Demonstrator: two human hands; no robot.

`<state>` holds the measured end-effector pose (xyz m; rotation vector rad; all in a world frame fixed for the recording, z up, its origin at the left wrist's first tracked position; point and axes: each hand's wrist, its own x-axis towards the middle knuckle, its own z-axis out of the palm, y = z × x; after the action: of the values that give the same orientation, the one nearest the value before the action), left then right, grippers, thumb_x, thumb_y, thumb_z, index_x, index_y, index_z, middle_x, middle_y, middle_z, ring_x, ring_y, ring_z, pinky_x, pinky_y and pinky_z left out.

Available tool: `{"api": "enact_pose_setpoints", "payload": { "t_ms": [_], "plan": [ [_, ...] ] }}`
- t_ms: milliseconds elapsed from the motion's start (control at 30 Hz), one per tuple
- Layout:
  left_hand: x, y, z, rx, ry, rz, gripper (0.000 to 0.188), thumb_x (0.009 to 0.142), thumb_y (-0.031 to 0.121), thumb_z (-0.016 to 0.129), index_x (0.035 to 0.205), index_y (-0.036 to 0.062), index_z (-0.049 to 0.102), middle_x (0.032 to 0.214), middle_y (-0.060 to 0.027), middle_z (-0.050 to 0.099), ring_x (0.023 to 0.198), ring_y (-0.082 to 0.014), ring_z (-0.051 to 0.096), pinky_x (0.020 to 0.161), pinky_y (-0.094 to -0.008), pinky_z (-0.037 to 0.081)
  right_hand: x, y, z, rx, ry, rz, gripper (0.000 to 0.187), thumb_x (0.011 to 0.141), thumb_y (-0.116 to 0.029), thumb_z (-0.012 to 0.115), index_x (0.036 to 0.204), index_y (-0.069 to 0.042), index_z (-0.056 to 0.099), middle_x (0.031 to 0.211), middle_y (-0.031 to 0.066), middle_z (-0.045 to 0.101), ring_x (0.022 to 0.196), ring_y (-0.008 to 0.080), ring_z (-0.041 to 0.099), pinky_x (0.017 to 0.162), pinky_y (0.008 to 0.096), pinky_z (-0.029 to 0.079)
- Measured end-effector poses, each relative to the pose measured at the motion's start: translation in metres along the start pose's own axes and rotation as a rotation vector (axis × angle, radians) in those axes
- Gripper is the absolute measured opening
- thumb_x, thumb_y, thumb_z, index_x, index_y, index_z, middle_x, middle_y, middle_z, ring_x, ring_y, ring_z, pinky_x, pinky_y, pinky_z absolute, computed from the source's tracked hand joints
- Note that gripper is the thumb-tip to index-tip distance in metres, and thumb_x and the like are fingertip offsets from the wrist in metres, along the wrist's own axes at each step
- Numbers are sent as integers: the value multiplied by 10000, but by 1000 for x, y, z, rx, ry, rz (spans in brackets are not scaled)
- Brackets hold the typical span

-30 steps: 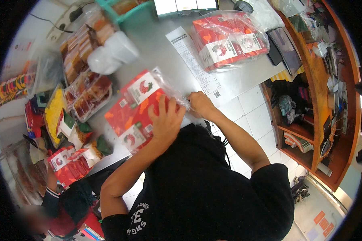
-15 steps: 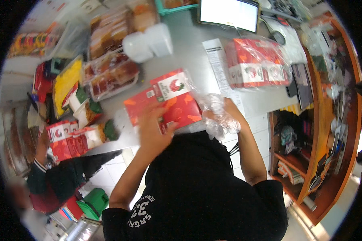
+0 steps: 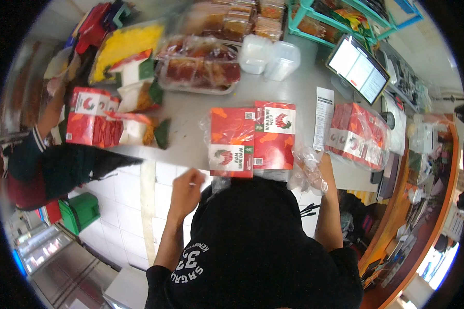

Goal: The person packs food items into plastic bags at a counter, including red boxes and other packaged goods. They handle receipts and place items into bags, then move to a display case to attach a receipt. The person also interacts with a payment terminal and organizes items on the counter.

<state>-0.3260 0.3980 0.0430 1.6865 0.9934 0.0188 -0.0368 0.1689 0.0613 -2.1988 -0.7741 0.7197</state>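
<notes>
Two red-and-white cardboard food boxes (image 3: 274, 141) stand side by side at the table's near edge, in front of my body. Crinkled clear plastic shows along their outer sides. My left hand (image 3: 187, 189) is off the boxes, to their left, its fingers curled in and slightly blurred; nothing shows in it. At the boxes' right side, my right hand (image 3: 322, 167) is closed on a bunched clear plastic bag (image 3: 305, 170), which hides most of its fingers.
A bagged stack of red boxes (image 3: 357, 135) stands right, beside a paper slip (image 3: 323, 116) and a lit tablet (image 3: 358, 67). White containers (image 3: 281, 61) and a tray of sauced food (image 3: 198, 74) lie farther back. At left a co-worker's hand (image 3: 55, 85) is near filled red boxes (image 3: 90, 121).
My left hand has come off the boxes and drawn back to the left. The boxes now sit straighter. My view has shifted left, and my right hand stays at the plastic.
</notes>
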Motion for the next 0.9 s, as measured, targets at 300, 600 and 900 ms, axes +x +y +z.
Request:
{"api": "enact_pose_setpoints", "payload": {
  "t_ms": [300,600,900],
  "plan": [
    [-11,19,34,190,32,279,147,848,143,707,958,46,724,822,-158,668,805,-260,674,751,-357,516,-10,2,8,340,241,69,271,828,-219,725,925,11,619,782,49,617,655,152,570,594,309,478],
    [-7,50,-12,-675,-180,-85,280,1010,197,452,820,25,566,752,-57,569,814,-216,670,799,-332,519,14,-4,-23,-226,49,-119,152,714,-143,723,802,-27,679,749,158,659,648,332,636,599,387,500],
    [32,-13,14,-506,-248,6,292,993,234,462,781,60,562,701,-34,569,738,-147,614,703,-295,456,-13,-58,11,-347,270,-250,368,702,-277,827,926,-75,617,734,120,653,654,281,677,600,376,517]
  ]
}}
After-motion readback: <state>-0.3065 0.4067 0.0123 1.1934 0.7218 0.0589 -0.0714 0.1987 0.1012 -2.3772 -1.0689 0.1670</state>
